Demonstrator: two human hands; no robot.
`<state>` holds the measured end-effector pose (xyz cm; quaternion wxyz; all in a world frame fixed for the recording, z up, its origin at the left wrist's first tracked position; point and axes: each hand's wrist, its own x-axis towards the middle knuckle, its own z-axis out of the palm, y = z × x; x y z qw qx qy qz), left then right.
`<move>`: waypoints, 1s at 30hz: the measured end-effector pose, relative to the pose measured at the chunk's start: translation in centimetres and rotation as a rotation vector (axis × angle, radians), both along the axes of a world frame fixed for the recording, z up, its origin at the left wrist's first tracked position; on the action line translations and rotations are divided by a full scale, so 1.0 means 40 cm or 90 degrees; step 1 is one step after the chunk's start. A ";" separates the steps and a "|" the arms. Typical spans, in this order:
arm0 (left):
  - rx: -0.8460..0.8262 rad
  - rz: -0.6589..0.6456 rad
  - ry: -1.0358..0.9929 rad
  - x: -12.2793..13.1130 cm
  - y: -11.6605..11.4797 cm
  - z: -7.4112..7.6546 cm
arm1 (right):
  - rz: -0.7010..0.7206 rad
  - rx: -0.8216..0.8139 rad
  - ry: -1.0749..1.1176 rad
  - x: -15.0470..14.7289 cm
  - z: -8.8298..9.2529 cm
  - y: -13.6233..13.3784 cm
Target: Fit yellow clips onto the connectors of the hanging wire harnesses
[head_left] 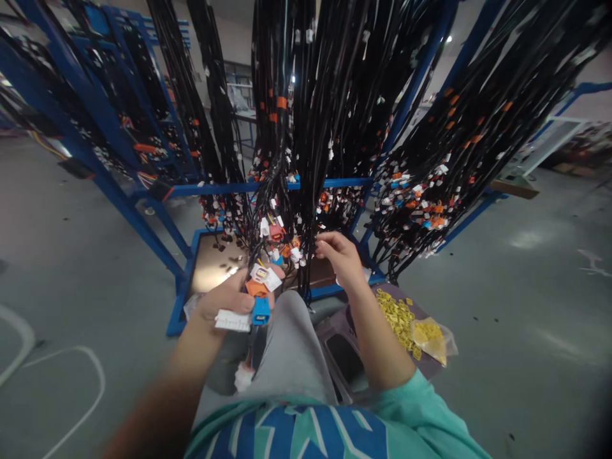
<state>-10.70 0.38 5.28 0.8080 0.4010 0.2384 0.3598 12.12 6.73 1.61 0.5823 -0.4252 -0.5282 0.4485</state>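
My left hand (232, 296) is closed around a bunch of wire connectors. Among them are a blue connector (261, 310), an orange connector (257, 288) and a white connector (264, 275), with a white label (233, 320) below the thumb. My right hand (342, 255) is raised beside the hanging black wiring harnesses (306, 146), its fingers curled together in a pinch. Whatever may be between those fingertips is too small to make out. Between the hands dangle more connectors, including a red connector (276, 231).
A blue metal rack (215, 189) carries the harnesses, with a base tray (205, 261) beneath. On a stool (428, 306) at my right lie loose yellow plastic clips (396, 317) and a clear bag of yellow clips (433, 338). More loaded racks stand at the left.
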 end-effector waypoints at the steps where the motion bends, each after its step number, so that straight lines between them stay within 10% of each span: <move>1: 0.009 -0.008 -0.011 -0.005 -0.003 -0.001 | -0.007 -0.010 -0.021 -0.005 -0.017 0.042; 11: 0.064 -0.009 -0.051 -0.051 -0.012 0.017 | 0.263 -0.064 -0.106 -0.163 -0.068 0.222; 17: 0.040 0.130 -0.050 -0.088 -0.023 0.006 | 0.276 -0.061 -0.131 -0.164 -0.057 0.203; 30: 0.071 0.150 -0.071 -0.130 -0.020 -0.013 | 0.315 -0.174 -0.035 -0.177 0.018 0.101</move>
